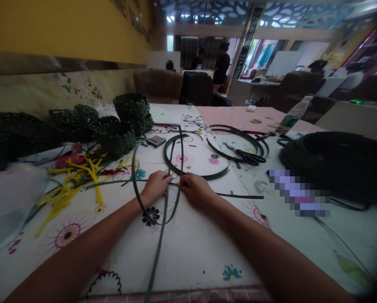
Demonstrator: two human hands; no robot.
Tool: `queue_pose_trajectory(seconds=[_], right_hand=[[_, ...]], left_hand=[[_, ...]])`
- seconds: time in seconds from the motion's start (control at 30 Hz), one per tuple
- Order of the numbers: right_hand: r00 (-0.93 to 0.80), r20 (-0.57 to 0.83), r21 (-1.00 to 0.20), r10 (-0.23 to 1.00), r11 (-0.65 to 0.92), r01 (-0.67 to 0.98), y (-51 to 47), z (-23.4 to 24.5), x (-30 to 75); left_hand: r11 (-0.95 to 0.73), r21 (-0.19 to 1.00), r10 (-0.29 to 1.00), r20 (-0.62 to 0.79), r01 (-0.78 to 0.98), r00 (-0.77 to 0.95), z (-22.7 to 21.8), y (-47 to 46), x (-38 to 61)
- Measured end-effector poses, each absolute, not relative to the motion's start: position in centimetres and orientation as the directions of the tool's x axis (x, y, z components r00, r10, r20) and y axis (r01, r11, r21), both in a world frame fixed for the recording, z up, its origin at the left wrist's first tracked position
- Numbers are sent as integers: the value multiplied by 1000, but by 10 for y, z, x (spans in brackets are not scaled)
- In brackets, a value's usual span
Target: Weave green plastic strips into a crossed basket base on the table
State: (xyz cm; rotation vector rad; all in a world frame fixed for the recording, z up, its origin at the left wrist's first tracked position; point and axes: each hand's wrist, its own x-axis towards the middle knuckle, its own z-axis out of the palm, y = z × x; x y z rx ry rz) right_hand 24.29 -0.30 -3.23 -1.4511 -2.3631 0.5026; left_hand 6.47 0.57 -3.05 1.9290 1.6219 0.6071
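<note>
My left hand [155, 188] and my right hand [196, 189] meet near the middle of the floral table cover [188, 261], fingertips almost touching. Between them, both pinch a crossing of dark green plastic weaving strips [159, 252], with a small yellow piece showing at the crossing [177, 184]. One strip curves in a loop past my left hand, and another runs flat to the right. Just beyond my hands lies a coiled green strip [176, 168]. Black-handled scissors [247, 157] rest on another coil [235, 141] to the right.
Several dark green woven baskets [115, 136] stand at the far left of the table, beside yellow strips [78, 179] and a white plastic bag [8, 198]. A large black coil [333, 164] lies at the right. Behind the table are sofas [158, 86] and standing people [221, 67].
</note>
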Motion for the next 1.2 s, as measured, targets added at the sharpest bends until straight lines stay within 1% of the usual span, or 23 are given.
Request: queue_pose_trajectory(seconds=[0.07, 0.17, 0.4, 0.47, 0.57, 0.7, 0.77, 0.83, 0.93, 1.03, 1.2], right_hand=[[-437, 84, -452, 895, 425, 784, -3, -32, 243], [-438, 76, -447, 896, 424, 788, -3, -31, 243], [-446, 80, -434, 891, 434, 790, -5, -29, 242], [-445, 80, -429, 892, 434, 792, -5, -28, 242], [-440, 90, -450, 894, 430, 782, -5, -29, 242], [-425, 123, -491, 897, 427, 759, -4, -32, 244], [-416, 136, -509, 899, 424, 750, -3, -33, 245], [-407, 125, -520, 905, 410, 750, -3, -33, 245], [-413, 100, -504, 905, 404, 764, -5, -32, 244], [-438, 91, -459, 894, 428, 778, -7, -32, 244], [-465, 49, -447, 884, 435, 782, -10, -31, 244]], left_hand=[[-153, 624, 984, 29, 767, 173, -31, 8, 67], [-186, 531, 982, 101, 827, 157, -31, 12, 70], [-156, 345, 986, 110, 926, 125, -32, 7, 76], [-191, 273, 978, 136, 943, 158, -34, 4, 77], [-278, 169, 954, 165, 946, 251, -40, 0, 75], [-342, 78, 933, 149, 937, 328, -42, -4, 69], [-384, 71, 917, 144, 921, 371, -42, -6, 64], [-426, 105, 899, 156, 898, 408, -43, -9, 58], [-517, 197, 850, 229, 833, 474, -47, -9, 49], [-605, 242, 789, 314, 759, 528, -52, -5, 42], [-637, 305, 768, 329, 708, 549, -56, -1, 38]])
